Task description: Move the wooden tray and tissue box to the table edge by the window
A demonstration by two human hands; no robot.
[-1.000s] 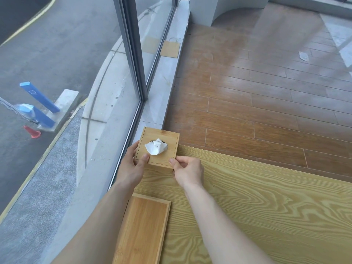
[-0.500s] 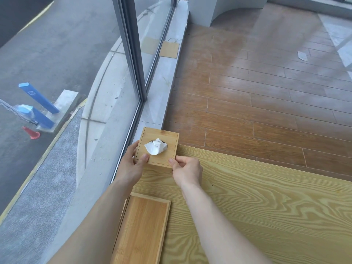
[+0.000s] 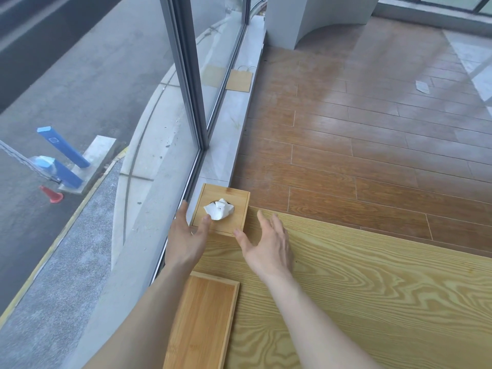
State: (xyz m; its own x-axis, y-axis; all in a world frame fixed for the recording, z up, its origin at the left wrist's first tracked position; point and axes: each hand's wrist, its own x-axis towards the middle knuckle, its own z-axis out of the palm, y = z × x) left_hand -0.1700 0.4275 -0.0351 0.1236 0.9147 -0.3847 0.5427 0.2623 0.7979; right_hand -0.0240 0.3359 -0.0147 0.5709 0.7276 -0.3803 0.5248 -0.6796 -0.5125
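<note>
- Tissue box (image 3: 221,209) of pale wood sits at the far corner of the table (image 3: 372,288), right beside the window (image 3: 191,102); white tissue (image 3: 218,209) stands out of its top.
- Wooden tray (image 3: 202,323) lies nearer to us, along the same window edge.
- Our left hand (image 3: 186,235) and right hand (image 3: 269,246) are spread open on both sides of the box, holding nothing.
- We judge the release should go straight back, without pushing the box.

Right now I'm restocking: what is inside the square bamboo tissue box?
A crumpled white tissue pokes through the round top opening of the square bamboo tissue box. How many tissues remain inside is hidden by its lid.
</note>
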